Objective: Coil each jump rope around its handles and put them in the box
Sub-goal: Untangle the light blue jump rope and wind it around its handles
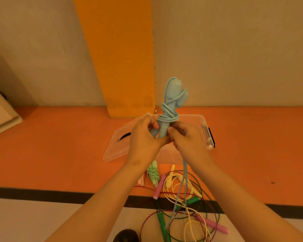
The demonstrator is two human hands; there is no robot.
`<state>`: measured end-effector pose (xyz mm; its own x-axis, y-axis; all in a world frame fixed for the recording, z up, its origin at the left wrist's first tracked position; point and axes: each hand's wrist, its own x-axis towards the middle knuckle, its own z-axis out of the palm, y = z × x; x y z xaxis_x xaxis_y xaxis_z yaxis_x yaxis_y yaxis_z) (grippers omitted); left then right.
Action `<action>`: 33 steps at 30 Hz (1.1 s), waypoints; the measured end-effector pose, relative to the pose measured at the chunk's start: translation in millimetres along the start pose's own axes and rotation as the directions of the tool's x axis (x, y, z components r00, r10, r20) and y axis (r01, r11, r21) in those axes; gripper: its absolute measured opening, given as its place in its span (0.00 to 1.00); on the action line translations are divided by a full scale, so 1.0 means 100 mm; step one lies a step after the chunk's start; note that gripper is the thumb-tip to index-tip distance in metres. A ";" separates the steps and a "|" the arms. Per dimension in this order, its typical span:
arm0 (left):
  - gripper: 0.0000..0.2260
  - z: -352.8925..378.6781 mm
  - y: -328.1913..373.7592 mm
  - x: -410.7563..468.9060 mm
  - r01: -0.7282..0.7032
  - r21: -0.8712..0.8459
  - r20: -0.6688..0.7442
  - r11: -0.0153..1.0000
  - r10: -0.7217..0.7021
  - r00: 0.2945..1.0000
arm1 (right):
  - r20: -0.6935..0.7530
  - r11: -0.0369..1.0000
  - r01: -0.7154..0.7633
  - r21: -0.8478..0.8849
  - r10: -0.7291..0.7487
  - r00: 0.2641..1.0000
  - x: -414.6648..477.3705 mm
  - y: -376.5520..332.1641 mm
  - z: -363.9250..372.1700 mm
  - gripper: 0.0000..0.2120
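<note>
I hold a light blue jump rope [171, 100] upright in front of me, its two handles side by side with a few turns of cord around their middle. My left hand [143, 137] grips the lower ends of the handles. My right hand [187, 138] pinches the loose blue cord [182, 182], which hangs down from it to the floor. Behind my hands lies a clear plastic box [206, 135] on the orange floor, partly hidden by them.
On the floor below my arms lie a coiled light green rope [152, 173] and a loose tangle of yellow [170, 182], pink [158, 187] and dark green [161, 222] ropes. The box's clear lid [115, 145] lies left of the box. An orange pillar [122, 58] stands behind.
</note>
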<state>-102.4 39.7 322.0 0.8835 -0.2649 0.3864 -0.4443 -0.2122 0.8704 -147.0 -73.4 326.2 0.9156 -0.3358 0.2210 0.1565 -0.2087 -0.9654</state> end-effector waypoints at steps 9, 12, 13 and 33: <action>0.15 -0.01 0.08 -0.01 -0.152 0.142 -0.018 0.978 0.156 0.988 | -0.021 0.994 0.109 0.019 -0.108 0.994 -0.04 0.01 -0.02 0.04; 0.15 -0.04 0.07 0.00 -0.141 0.070 0.066 0.988 0.137 0.988 | -0.027 0.992 0.120 0.028 -0.119 0.992 -0.04 0.00 -0.04 0.07; 0.16 -0.06 0.08 -0.01 -0.101 0.024 0.097 0.995 0.099 0.990 | -0.023 0.992 0.124 0.024 -0.123 0.992 -0.04 0.00 -0.06 0.08; 0.11 -0.22 0.02 0.09 0.124 -0.114 0.174 0.986 -0.103 0.979 | 0.047 0.986 0.126 -0.106 -0.122 0.991 0.02 0.07 -0.12 0.09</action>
<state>-92.3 57.7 333.7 0.8850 -0.4016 0.2354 -0.3113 -0.1345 0.9407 -148.5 -86.1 321.9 0.9061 -0.2648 0.3301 0.2304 -0.3456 -0.9097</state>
